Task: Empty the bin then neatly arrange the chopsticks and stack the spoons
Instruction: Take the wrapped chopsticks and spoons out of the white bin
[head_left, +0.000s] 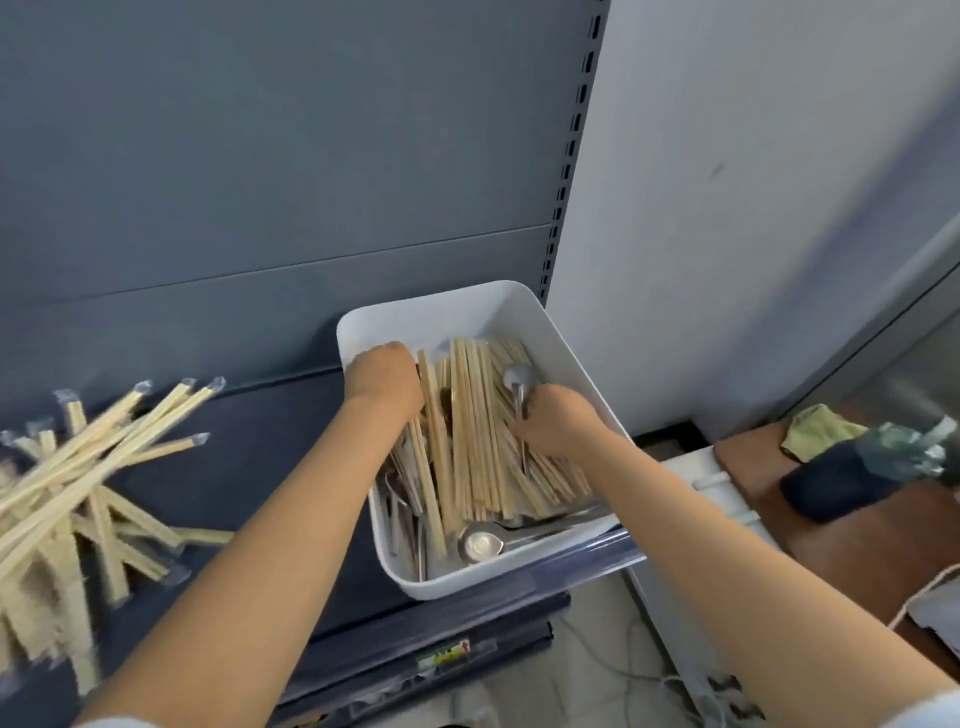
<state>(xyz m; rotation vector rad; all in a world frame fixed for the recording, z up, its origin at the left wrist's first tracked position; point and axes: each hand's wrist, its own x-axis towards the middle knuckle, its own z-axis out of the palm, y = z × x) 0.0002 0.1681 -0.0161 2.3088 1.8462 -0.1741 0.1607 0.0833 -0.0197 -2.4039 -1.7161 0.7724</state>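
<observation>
A white plastic bin (566, 353) sits on a dark blue shelf (260, 467), holding many wrapped wooden chopsticks (472, 441) and several metal spoons (483, 543). Both my hands are inside the bin. My left hand (387, 382) curls its fingers around a bunch of chopsticks at the bin's left side. My right hand (556, 421) grips chopsticks together with the handle of a metal spoon (518, 379), whose bowl sticks up past my fingers. A loose pile of wrapped chopsticks (88, 488) lies on the shelf to the left.
The shelf's grey back panel rises behind the bin, with a slotted upright at its right edge. A white wall stands to the right. Lower right is a brown wooden surface (831, 545) with a yellow cloth (815, 428) and a dark bundle (841, 486). The bin overhangs the shelf's front edge.
</observation>
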